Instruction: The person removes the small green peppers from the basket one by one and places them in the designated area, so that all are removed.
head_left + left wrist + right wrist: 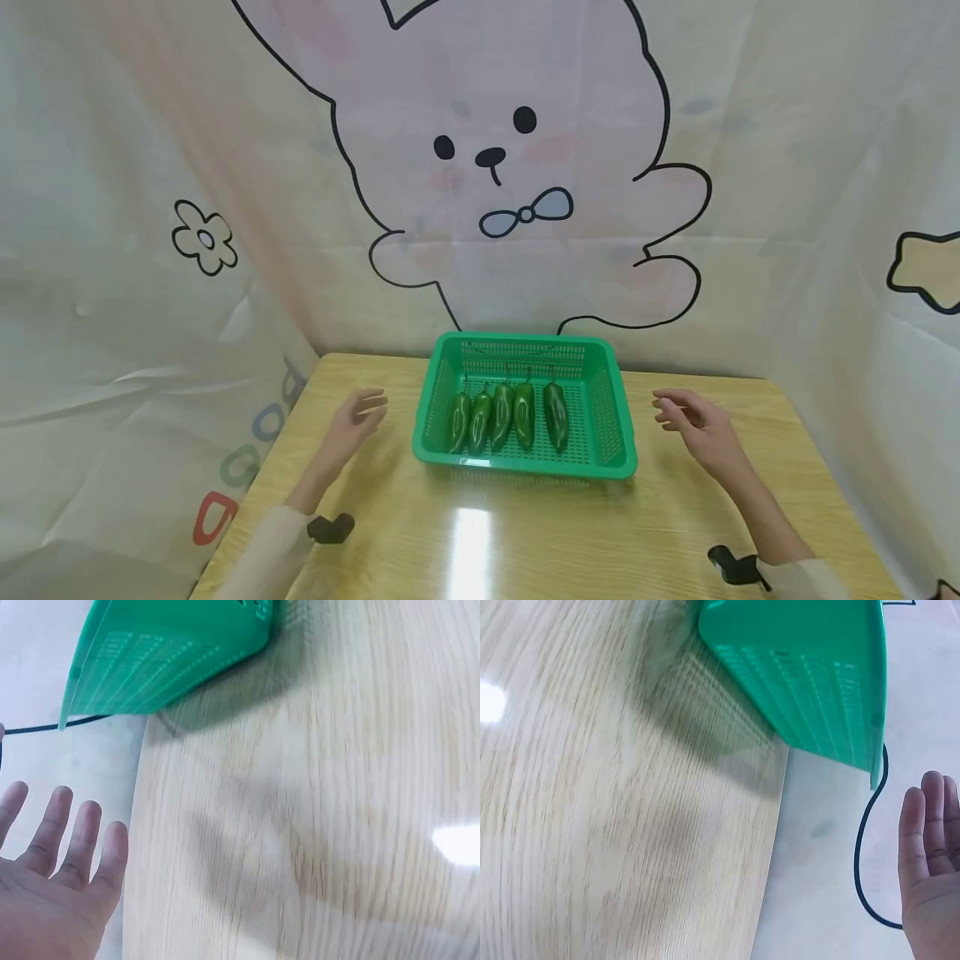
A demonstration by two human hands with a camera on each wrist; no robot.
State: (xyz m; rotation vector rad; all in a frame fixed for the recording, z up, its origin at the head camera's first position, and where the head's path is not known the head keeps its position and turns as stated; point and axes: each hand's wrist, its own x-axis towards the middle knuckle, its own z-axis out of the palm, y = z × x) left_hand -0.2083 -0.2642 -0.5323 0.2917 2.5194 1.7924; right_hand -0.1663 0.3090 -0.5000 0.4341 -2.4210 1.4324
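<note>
A green plastic basket (525,472) stands near the back of the wooden table. In it several green chili peppers (502,414) lie side by side, stems toward the back, one set slightly apart on the right. My left hand (352,429) hovers left of the basket, its fingers relaxed and nothing held. On the other side, my right hand (701,429) is held apart from the basket, fingers loosely bent around no object. Both wrist views show an empty palm, the left hand (60,885) and the right hand (934,862), beside the basket's slotted outer wall (810,682).
The light wooden table (405,533) ends at a back edge just behind the basket. Cloth printed with a cartoon bear (502,267) hangs behind, and more cloth closes both sides. Black devices (330,528) sit at the wrists.
</note>
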